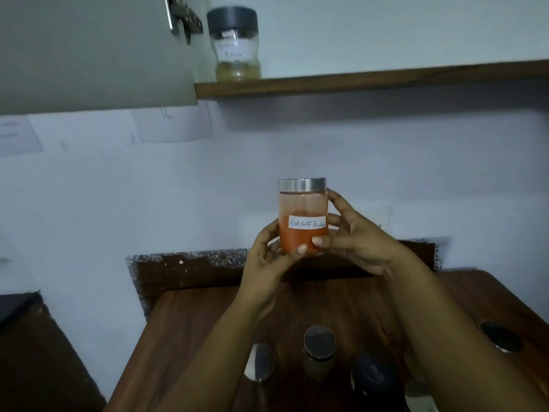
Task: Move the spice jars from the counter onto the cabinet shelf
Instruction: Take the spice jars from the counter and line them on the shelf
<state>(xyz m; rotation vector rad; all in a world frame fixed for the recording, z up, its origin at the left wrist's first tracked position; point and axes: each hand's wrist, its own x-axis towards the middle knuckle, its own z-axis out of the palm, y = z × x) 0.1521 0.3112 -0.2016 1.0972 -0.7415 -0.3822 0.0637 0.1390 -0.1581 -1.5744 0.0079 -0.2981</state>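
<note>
A red chilli powder jar (303, 217) is gripped between left hand (267, 257) and right hand (356, 236), below the cabinet shelf (356, 80); a knock against its edge is risked on lifting

- We see a red chilli powder jar (303, 217) of clear glossy glass or plastic, with a brushed metal lid (302, 184) and paper label (307, 223).
- The counter (208, 328) is smooth wood-grain.
- The masala jar (234, 44) carries a matt dark plastic cap.
- The cabinet shelf (356, 81) has a wood edge.

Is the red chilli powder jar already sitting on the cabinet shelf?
No, the red chilli powder jar is held in the air by both hands, below the shelf, where only one dark-lidded jar stands.
</note>
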